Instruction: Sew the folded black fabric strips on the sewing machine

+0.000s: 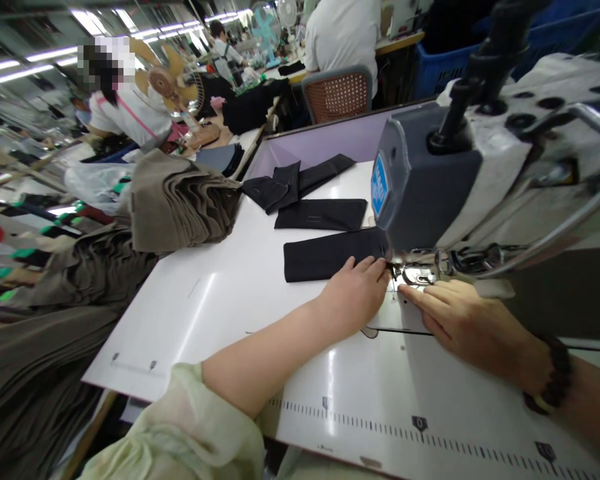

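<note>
My left hand (356, 292) lies on the white sewing table (220, 300), its fingers stretched forward and pressed on the near edge of a black fabric strip (330, 255) that runs under the sewing machine head (480, 167). My right hand (460, 317) rests flat beside the presser foot (417, 273), fingers extended toward the needle plate and holding nothing. A dark bead bracelet circles my right wrist.
More black strips (323, 215) and folded black pieces (290, 183) lie further back on the table. Stacks of grey-brown fabric (180, 203) sit at the left edge. Other workers sit beyond, near a chair (337, 93) and a blue crate (440, 67).
</note>
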The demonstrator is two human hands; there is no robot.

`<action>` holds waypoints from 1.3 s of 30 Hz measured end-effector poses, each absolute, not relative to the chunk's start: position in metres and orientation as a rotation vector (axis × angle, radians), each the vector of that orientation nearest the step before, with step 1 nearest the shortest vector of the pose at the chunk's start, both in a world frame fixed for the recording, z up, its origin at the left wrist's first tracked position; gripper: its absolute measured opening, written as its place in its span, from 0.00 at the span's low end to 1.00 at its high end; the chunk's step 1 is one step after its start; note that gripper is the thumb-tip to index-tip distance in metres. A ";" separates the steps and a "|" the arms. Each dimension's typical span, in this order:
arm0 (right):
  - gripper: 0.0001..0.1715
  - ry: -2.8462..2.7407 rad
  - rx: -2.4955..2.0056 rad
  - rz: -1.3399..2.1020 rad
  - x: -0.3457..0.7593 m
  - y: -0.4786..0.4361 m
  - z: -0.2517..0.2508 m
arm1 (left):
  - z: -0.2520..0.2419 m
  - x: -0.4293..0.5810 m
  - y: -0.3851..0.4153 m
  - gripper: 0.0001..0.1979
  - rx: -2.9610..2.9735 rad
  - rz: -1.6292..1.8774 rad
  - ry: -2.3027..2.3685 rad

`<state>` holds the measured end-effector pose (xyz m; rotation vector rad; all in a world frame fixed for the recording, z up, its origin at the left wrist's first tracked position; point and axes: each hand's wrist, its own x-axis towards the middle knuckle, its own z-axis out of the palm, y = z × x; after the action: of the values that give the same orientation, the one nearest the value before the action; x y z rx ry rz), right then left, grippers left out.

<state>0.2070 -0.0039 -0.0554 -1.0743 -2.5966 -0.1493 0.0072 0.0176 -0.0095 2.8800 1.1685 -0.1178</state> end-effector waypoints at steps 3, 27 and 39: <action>0.18 -2.597 -1.036 -0.204 0.206 -0.003 -0.053 | -0.014 0.015 0.012 0.20 2.845 -0.301 1.485; 0.16 -2.591 -0.801 -0.045 0.211 -0.008 -0.039 | -0.009 -0.039 -0.040 0.15 2.736 0.451 1.296; 0.15 -2.625 -0.673 -0.137 0.202 -0.017 -0.037 | -0.028 0.008 0.008 0.18 2.844 0.244 1.165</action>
<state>0.2019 -0.0167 -0.0370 -0.6726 -2.6252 -0.1372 0.0084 0.0076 -0.0276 2.8438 1.1650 0.2437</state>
